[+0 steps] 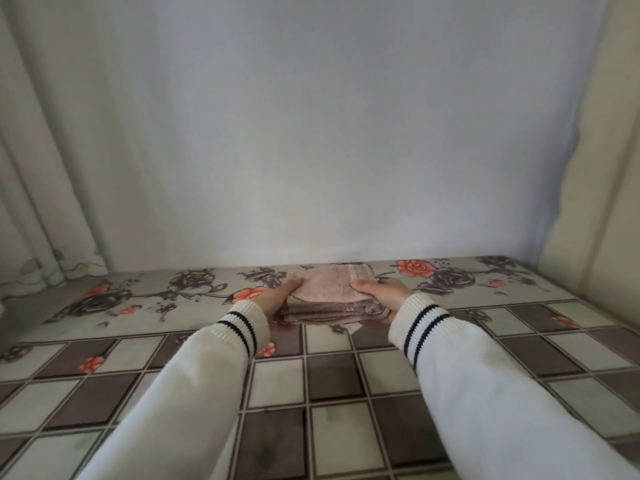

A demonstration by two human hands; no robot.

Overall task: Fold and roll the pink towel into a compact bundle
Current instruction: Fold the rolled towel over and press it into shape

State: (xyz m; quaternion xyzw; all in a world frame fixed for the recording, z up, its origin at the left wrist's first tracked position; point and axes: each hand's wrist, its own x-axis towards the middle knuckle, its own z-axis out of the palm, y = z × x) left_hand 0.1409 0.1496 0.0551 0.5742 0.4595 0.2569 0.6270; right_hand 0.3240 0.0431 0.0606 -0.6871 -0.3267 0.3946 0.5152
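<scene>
The pink towel (329, 289) is folded into a thick, layered square bundle near the far middle of the table, its stacked edges facing me. My left hand (277, 296) grips its left side, thumb on top and fingers underneath. My right hand (384, 293) grips its right side the same way. The bundle sits between both hands, at or just above the tabletop; whether it touches the surface I cannot tell. Both arms wear white sleeves with dark-striped cuffs.
The table (332, 393) carries a cloth with brown and pale checks and a rose border. A plain white wall (311, 133) rises right behind it. A pale curtain (45, 168) hangs at the left, and a beige padded panel (602, 168) stands at the right.
</scene>
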